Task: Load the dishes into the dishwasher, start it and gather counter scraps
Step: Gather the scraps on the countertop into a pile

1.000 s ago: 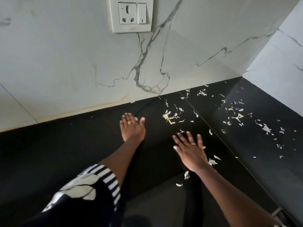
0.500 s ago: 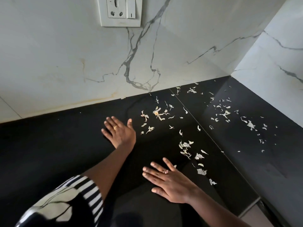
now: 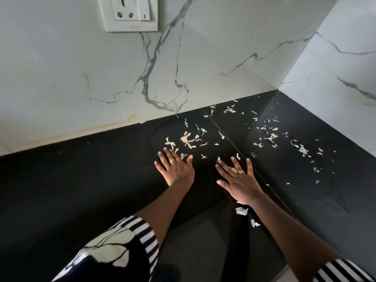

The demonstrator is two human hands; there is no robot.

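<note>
Pale vegetable-peel scraps (image 3: 188,140) lie scattered over the black counter (image 3: 81,180), from its middle to the corner on the right. My left hand (image 3: 176,169) lies flat on the counter with straight fingers, its fingertips at the near edge of the middle scraps. My right hand (image 3: 239,180) is flat beside it with spread fingers, covering some scraps. Two larger scraps (image 3: 241,210) sit just behind its wrist. More small scraps (image 3: 301,149) lie farther right. Neither hand holds anything.
A white marble-pattern wall (image 3: 183,68) rises behind the counter and meets a side wall (image 3: 345,68) at the right corner. A white socket and switch plate (image 3: 130,13) is on the back wall. A thin seam (image 3: 234,143) crosses the counter.
My right hand has moved forward from near the counter's front edge up among the scraps, level with my left hand. My left hand has shifted slightly toward the middle scraps.
</note>
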